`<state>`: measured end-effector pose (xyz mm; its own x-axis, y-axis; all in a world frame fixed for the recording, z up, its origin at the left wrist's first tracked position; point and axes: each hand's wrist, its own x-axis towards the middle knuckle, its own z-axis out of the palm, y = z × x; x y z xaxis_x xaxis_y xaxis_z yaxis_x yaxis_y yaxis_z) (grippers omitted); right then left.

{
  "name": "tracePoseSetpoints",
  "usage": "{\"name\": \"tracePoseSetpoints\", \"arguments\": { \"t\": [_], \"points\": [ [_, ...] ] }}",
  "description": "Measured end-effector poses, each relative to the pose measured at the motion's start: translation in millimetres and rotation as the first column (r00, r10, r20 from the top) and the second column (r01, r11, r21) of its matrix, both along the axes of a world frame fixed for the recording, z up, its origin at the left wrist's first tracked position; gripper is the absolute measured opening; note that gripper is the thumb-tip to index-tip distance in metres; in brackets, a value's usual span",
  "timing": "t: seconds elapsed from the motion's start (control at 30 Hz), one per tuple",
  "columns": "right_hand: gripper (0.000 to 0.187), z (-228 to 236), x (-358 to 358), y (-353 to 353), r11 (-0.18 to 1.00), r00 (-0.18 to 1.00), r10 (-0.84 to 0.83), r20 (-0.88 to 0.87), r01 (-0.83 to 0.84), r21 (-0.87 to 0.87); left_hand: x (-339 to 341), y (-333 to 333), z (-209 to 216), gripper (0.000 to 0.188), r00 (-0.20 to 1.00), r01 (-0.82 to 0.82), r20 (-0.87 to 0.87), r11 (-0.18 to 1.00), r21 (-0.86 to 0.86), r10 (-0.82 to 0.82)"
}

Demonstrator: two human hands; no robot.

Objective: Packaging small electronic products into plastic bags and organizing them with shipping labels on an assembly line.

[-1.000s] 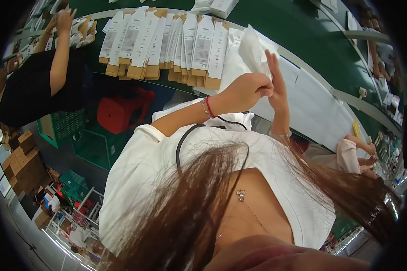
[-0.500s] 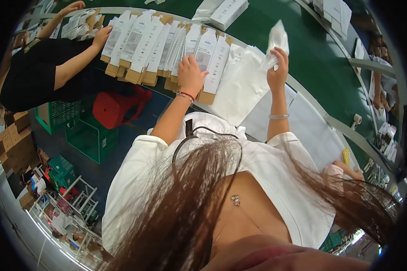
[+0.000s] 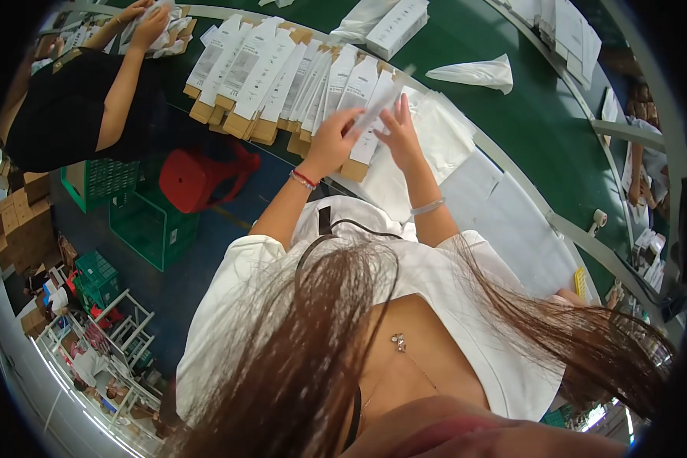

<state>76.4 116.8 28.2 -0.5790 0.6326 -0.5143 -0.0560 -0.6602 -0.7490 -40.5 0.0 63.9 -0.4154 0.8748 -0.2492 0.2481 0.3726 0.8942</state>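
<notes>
My left hand pinches one end of a white folded carton, which is tilted up and blurred by motion. Close to its other side my right hand has its fingers spread and grips nothing; whether a fingertip touches the carton I cannot tell. Below and behind lies a row of flat white cartons with brown inner flaps, overlapping one another. White plastic bags are spread flat to the right of that row. A white bag-wrapped item lies on the green belt.
A boxed white carton and a crumpled bag rest on the belt's far part. At left, a co-worker in black handles white bags. Below stand a red stool and green crates. A metal rail edges the belt.
My right hand has let go of the wrapped item, now on the belt, and moved left. My left hand has lifted a carton from the row. The co-worker's hand has left the cartons.
</notes>
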Motion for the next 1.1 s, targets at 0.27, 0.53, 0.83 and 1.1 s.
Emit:
{"name": "tracePoseSetpoints", "arguments": {
  "t": [0.27,0.53,0.83,1.1],
  "points": [
    [0.093,27.0,0.5,-35.9,0.943,0.901,0.323,-0.289,-0.331,0.023,11.2,-6.7,31.9,0.050,0.974,-0.211,0.172,0.860,0.464,0.147],
    [0.102,100.5,-12.2,-71.8,0.329,0.878,0.382,0.287,-0.420,0.846,-41.7,-37.2,125.4,0.047,0.890,-0.227,0.431,0.964,0.141,0.146],
    [0.111,130.4,-21.1,-94.3,0.118,0.947,0.039,0.320,-0.322,0.939,-58.0,-65.5,162.0,0.030,0.993,-0.119,0.051,0.959,0.256,0.109],
    [0.109,136.6,-17.8,-82.8,0.384,0.979,0.082,0.186,-0.203,0.901,-66.0,-54.7,141.2,0.025,0.992,0.031,-0.120,0.831,0.555,0.043]
  ]
}}
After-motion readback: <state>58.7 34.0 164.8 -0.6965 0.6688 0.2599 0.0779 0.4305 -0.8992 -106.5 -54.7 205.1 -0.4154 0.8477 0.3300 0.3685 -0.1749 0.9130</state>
